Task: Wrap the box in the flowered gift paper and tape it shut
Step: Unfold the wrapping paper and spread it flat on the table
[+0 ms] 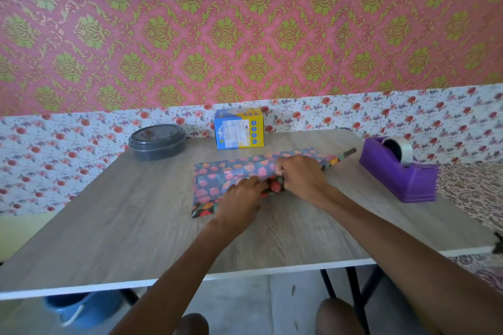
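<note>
My right grip point(296, 177) curls round the rolled flowered paper point(217, 179); my left grip point(239, 198) lies flat on the sheet. The box point(239, 128) stands behind on the desk point(136, 212). Best unroll evenly, edges square.

Box point(239, 128) behind paper point(217, 177) (tape dispenser point(394, 171) rt, tin point(157, 141) lft).

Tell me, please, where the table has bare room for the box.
Bare: left of the flowered gift paper, from the grey lidded container to the near table edge. Crowded: around the left hand and right hand, and by the purple tape dispenser.
</note>
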{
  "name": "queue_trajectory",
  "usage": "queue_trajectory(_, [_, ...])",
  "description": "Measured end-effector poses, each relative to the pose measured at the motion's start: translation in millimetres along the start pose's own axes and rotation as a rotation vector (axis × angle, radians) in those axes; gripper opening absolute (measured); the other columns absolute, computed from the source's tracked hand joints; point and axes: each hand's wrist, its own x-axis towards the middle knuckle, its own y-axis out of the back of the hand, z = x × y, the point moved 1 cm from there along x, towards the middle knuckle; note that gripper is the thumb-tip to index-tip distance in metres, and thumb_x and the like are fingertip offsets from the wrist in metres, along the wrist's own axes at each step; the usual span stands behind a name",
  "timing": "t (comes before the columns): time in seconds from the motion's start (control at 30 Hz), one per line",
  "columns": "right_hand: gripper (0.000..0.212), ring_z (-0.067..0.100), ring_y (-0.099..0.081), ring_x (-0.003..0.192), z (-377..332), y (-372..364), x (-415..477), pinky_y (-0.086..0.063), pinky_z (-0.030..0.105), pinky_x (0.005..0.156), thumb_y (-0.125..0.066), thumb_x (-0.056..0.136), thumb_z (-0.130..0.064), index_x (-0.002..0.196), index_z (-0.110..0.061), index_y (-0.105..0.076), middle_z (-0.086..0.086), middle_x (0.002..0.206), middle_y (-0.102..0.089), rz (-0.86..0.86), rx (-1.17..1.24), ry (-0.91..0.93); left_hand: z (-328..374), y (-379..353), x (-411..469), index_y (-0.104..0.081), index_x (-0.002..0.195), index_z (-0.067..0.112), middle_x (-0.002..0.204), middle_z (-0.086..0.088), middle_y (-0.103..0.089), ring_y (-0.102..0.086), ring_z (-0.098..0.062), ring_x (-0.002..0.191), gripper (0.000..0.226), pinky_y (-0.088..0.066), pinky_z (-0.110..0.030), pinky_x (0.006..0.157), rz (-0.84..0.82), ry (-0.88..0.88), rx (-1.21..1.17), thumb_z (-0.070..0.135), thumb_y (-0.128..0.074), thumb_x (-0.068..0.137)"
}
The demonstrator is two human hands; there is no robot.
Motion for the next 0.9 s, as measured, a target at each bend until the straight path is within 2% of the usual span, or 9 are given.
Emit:
queue_trajectory(0.13, [0.036, 0.032, -0.065, 0.098, -5.7, 0.7, 2.5, -0.046, 0.034, 0.068, -0.065, 0.081, -0.024, 0.116, -0.014, -0.062, 0.008, 0.107, -0.070, 0.034, -0.053, 0.042, -3.5, 8.8, -3.6, -0.067, 0.114, 0.024, 0.095, -0.004, -0.060, -0.062, -0.029, 0.087, 0.042, -0.048, -0.038, 0.065, 0.126, 0.025, 0.066, 0.000, -0.066, 0.078])
queue_trajectory(0.2, [0.033, 0.032, -0.065, 0.098, -7.3, 1.7, 1.4, -0.044, 0.032, 0.067, -0.063, 0.080, -0.019, 0.113, -0.012, -0.061, 0.009, 0.108, -0.069, -0.001, -0.113, 0.032, -6.3, 12.1, -6.7, -0.071, 0.107, 0.024, 0.087, -0.004, -0.058, -0.061, -0.028, 0.077, 0.050, -0.049, -0.036, 0.054, 0.144, 0.000, 0.078, -0.008, -0.070, 0.068])
queue_trajectory(0.27, [0.032, 0.034, -0.065, 0.098, -7.1, 3.0, -1.4, -0.041, 0.032, 0.066, -0.063, 0.078, -0.012, 0.111, -0.009, -0.062, 0.012, 0.107, -0.069, -0.024, -0.106, -0.006, -5.1, 15.8, -9.0, -0.075, 0.095, 0.023, 0.082, -0.003, -0.057, -0.060, -0.026, 0.072, 0.050, -0.050, -0.033, 0.050, 0.152, -0.063, 0.108, -0.010, -0.072, 0.058])
queue_trajectory(0.4, [0.029, 0.032, -0.067, 0.094, -4.7, 6.8, -3.0, -0.041, 0.033, 0.063, -0.061, 0.079, -0.007, 0.107, -0.011, -0.061, 0.013, 0.101, -0.070, -0.003, -0.063, -0.093, 3.2, 17.8, -12.4, -0.076, 0.079, 0.020, 0.081, -0.001, -0.063, -0.063, -0.025, 0.076, 0.038, -0.054, -0.033, 0.059, 0.141, -0.216, 0.122, -0.007, -0.076, 0.053])
queue_trajectory(0.53, [0.027, 0.031, -0.067, 0.092, -7.4, 13.8, 2.1, -0.036, 0.030, 0.061, -0.064, 0.080, -0.005, 0.105, -0.012, -0.061, 0.011, 0.099, -0.069, 0.026, -0.056, -0.131, 8.0, 18.9, -13.0, -0.076, 0.075, 0.019, 0.080, -0.001, -0.066, -0.065, -0.025, 0.078, 0.030, -0.057, -0.035, 0.058, 0.133, -0.228, 0.108, -0.004, -0.078, 0.056])
queue_trajectory(0.67, [0.023, 0.030, -0.068, 0.092, -7.7, 15.8, 4.2, -0.039, 0.031, 0.062, -0.064, 0.083, -0.003, 0.104, -0.009, -0.062, 0.013, 0.097, -0.070, 0.057, -0.047, -0.184, 11.6, 24.4, -14.7, -0.076, 0.071, 0.021, 0.075, 0.003, -0.065, -0.065, -0.022, 0.072, 0.028, -0.054, -0.031, 0.053, 0.163, -0.239, 0.126, 0.002, -0.058, 0.061])
queue_trajectory(0.77, [0.020, 0.032, -0.067, 0.092, -7.5, 13.7, 2.8, -0.042, 0.033, 0.064, -0.067, 0.083, -0.004, 0.103, -0.006, -0.063, 0.015, 0.097, -0.070, 0.063, 0.027, -0.211, 7.9, 24.1, -19.0, -0.077, 0.075, 0.023, 0.078, 0.003, -0.066, -0.065, -0.023, 0.074, 0.035, -0.054, -0.032, 0.055, 0.134, -0.208, 0.119, -0.006, -0.075, 0.056])
queue_trajectory(0.83, [0.018, 0.031, -0.066, 0.093, -5.7, 10.0, 3.3, -0.047, 0.032, 0.067, -0.067, 0.082, -0.003, 0.099, -0.008, -0.065, 0.014, 0.097, -0.069, 0.047, 0.149, -0.216, 0.8, 20.5, -18.9, -0.078, 0.084, 0.026, 0.085, 0.005, -0.067, -0.066, -0.024, 0.082, 0.045, -0.052, -0.033, 0.058, 0.088, -0.144, 0.106, -0.009, -0.073, 0.057])
queue_trajectory(0.9, [0.013, 0.026, -0.067, 0.090, -1.1, 6.5, 4.3, -0.053, 0.035, 0.072, -0.065, 0.082, -0.001, 0.086, -0.013, -0.069, 0.009, 0.091, -0.072, 0.027, 0.326, -0.211, -8.8, 20.0, -18.9, -0.076, 0.093, 0.029, 0.095, 0.007, -0.068, -0.065, -0.023, 0.090, 0.047, -0.049, -0.032, 0.064, 0.078, -0.072, 0.105, -0.007, -0.068, 0.064])
